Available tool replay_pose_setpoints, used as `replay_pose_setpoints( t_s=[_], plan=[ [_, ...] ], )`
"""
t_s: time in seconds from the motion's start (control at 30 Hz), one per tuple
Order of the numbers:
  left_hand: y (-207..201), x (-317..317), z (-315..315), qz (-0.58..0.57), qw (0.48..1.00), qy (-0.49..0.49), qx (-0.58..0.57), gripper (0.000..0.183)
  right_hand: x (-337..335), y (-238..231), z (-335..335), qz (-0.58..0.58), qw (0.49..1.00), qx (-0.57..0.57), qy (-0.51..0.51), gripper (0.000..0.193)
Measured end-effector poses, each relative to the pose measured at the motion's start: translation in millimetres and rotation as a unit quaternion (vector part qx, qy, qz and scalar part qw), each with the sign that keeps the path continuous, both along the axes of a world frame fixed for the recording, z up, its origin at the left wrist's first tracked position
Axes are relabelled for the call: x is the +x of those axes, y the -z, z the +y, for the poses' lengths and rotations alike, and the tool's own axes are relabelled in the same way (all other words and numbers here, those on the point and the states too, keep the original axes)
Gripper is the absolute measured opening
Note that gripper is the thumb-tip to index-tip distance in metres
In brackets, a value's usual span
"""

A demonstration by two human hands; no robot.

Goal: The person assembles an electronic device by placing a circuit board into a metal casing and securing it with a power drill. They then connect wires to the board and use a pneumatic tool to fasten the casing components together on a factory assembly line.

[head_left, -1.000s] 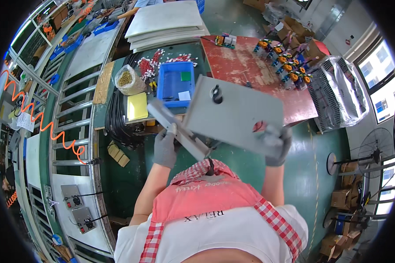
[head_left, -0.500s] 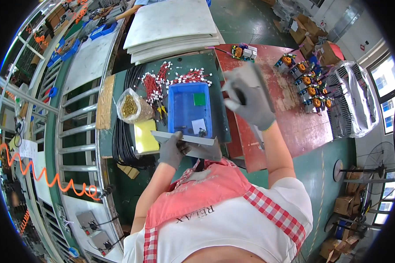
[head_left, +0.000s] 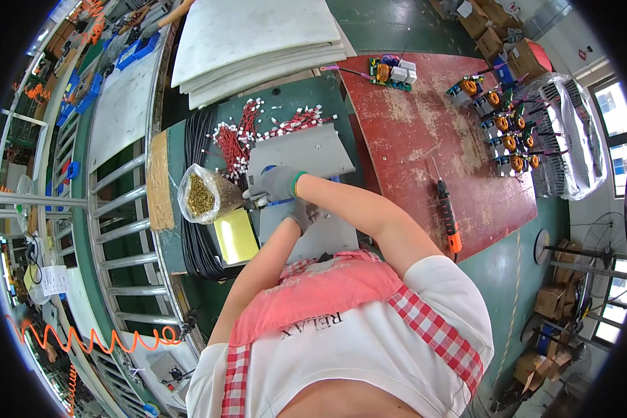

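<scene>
Both gloved hands are bunched up in the middle of the green bench. The right hand crosses over the left hand, fingers pointing left at some small pale bit, but I can't tell if they're pinched on it. The left is half hidden under it, so can't tell what its fingers are doing either. One gray metal panel lies flat just on the far side of the hands, and a second gray sheet is on the near side. A bit of blue tray peeks out between them.

Just left there's a clear bag of brassy bits, with a yellow pad nearer and black cables beside it. Red-and-white wires are heaped on the far side. Over right, the red table has an orange-and-black screwdriver and some circuit boards.
</scene>
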State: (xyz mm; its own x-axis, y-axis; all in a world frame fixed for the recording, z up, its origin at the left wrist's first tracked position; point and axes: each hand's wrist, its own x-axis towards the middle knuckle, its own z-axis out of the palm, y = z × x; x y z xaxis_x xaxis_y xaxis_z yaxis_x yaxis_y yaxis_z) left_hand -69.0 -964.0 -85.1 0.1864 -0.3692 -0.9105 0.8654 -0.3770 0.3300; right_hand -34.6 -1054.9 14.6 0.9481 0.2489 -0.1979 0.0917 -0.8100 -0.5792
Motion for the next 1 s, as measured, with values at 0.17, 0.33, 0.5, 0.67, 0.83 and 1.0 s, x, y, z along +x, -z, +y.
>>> replay_pose_setpoints(
  t_s=[0.17, 0.33, 0.5, 0.67, 0.83, 1.0],
  plan=[
    [-64.3, 2.4, 38.7, -0.017, 0.967, 0.156, -0.200, 0.032, -30.5, 30.4, -1.4, -0.079, 0.977, -0.126, 0.153, 0.036],
    [-88.7, 34.3, 115.7, -0.144, 0.958, 0.179, -0.173, 0.037, -99.2, 33.0, 18.2, -0.168, 0.922, -0.156, 0.313, 0.036],
    [-62.7, 85.0, 193.7, -0.455, 0.884, 0.106, -0.012, 0.023, -117.7, 70.4, 24.4, -0.126, 0.898, -0.125, 0.402, 0.030],
    [-37.0, 115.1, 241.8, -0.585, 0.776, 0.192, 0.136, 0.027, -93.2, 64.4, 18.8, -0.102, 0.899, -0.168, 0.391, 0.019],
    [-57.8, 94.4, 233.6, -0.694, 0.540, 0.403, 0.254, 0.061, -93.0, 61.8, 23.9, -0.139, 0.881, -0.214, 0.397, 0.019],
    [-1.4, 83.0, 252.1, -0.717, 0.401, 0.529, 0.210, 0.068, -89.6, 53.3, 26.6, -0.135, 0.887, -0.222, 0.382, 0.022]
  ],
)
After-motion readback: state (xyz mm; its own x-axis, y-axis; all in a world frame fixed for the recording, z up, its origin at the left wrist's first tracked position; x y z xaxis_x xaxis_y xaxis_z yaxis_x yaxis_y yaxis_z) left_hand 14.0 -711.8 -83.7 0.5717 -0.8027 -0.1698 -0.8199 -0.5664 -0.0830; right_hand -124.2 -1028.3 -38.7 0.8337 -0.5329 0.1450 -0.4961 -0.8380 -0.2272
